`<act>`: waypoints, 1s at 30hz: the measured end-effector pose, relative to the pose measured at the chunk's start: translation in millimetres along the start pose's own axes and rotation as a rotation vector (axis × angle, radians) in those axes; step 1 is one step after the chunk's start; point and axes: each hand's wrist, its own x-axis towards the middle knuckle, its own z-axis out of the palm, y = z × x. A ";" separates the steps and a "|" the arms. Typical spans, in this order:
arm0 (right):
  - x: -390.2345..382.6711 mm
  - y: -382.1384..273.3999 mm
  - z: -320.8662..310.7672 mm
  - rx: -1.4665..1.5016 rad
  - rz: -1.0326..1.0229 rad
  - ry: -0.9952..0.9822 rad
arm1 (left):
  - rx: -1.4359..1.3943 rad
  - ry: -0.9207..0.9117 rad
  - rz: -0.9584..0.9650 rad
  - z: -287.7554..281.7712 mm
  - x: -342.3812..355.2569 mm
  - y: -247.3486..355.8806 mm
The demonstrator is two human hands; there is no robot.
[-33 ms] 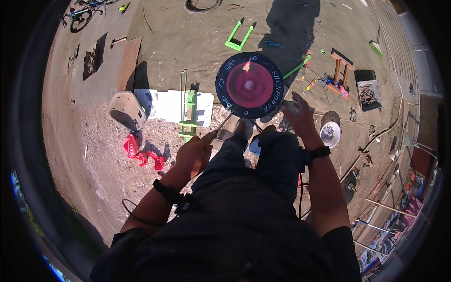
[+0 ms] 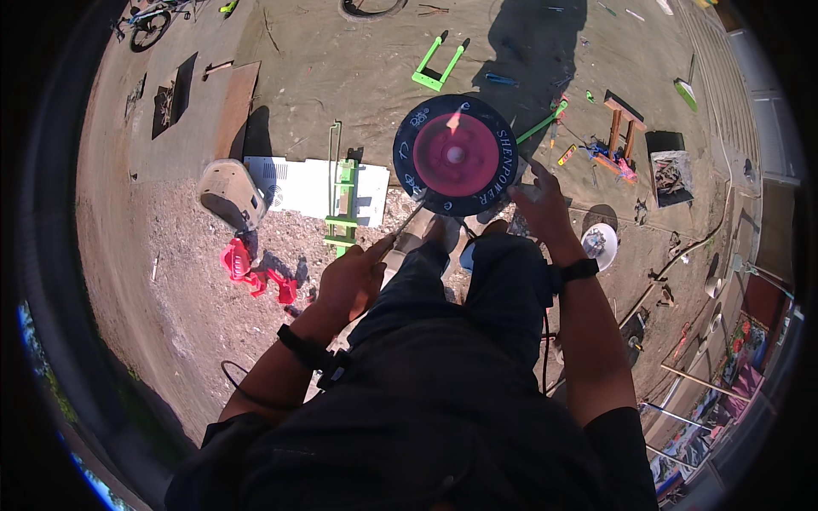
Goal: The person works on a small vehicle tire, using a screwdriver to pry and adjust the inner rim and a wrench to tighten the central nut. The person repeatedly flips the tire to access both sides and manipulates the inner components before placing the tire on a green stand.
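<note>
Left grip clasps a thin rod by the glossy black-rimmed, pink-centred disc; right grip spreads loosely beside it.

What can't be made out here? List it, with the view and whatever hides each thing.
All in the head view:
Thin rod: near end hidden inside the left hand.
Black-and-pink disc: underside hidden by its own upper face.
Right hand: too small to tell whether its fingertips touch the disc's edge.
Tyre: cut off by the picture's upper edge.
White bucket: contents too small to identify.
</note>
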 end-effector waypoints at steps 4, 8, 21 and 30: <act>53.5 -10.9 10.0 -0.060 -0.076 -0.074 | 0.015 0.044 -0.069 8.7 0.3 13.3; 91.2 1.9 34.1 -0.073 -0.114 -0.125 | 0.037 0.069 -0.149 10.4 -2.7 39.8; 108.0 26.2 76.7 0.082 -0.264 0.006 | 0.400 -0.178 -0.396 -31.5 35.9 133.5; 95.3 14.6 65.0 0.152 -0.197 -0.037 | 0.553 -0.296 -0.143 -68.7 85.4 132.0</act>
